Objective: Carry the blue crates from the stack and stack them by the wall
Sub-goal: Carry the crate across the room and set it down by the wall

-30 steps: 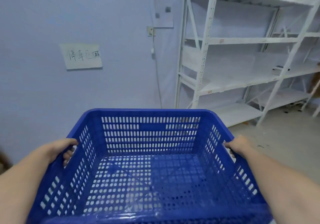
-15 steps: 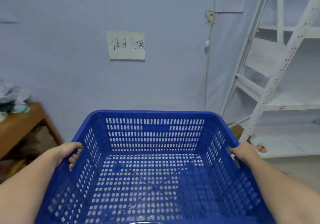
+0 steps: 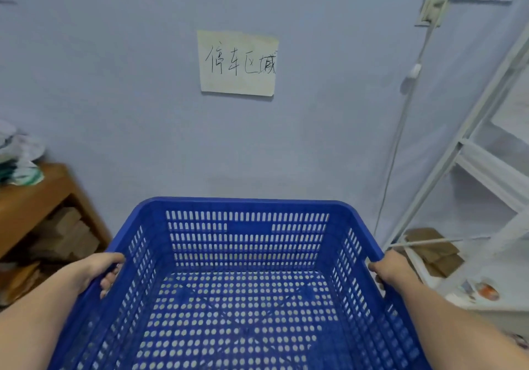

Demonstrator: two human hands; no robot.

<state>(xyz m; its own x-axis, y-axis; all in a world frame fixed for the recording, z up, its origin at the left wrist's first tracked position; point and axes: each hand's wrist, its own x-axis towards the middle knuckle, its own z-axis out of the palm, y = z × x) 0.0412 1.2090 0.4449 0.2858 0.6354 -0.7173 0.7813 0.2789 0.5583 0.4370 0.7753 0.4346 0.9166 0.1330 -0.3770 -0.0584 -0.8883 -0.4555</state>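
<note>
An empty blue perforated crate (image 3: pixel 246 238) fills the lower middle of the head view, held level in front of me. My left hand (image 3: pixel 96 269) grips its left rim, fingers curled through the side. My right hand (image 3: pixel 393 265) grips the right rim the same way. The crate's far wall faces the pale blue wall (image 3: pixel 143 112), a short distance from it. The floor under the crate is hidden.
A paper note (image 3: pixel 237 63) with handwriting hangs on the wall straight ahead. A wooden shelf unit (image 3: pixel 37 203) with bags on top stands at the left. White metal racking (image 3: pixel 472 152) stands at the right, with cardboard pieces (image 3: pixel 435 251) at its foot. A cord (image 3: pixel 398 140) hangs down the wall.
My view has swung left and moved closer to the wall: the paper note shifted to the centre, the racking slid to the right edge, the wooden shelf came in. Both hands kept hold.
</note>
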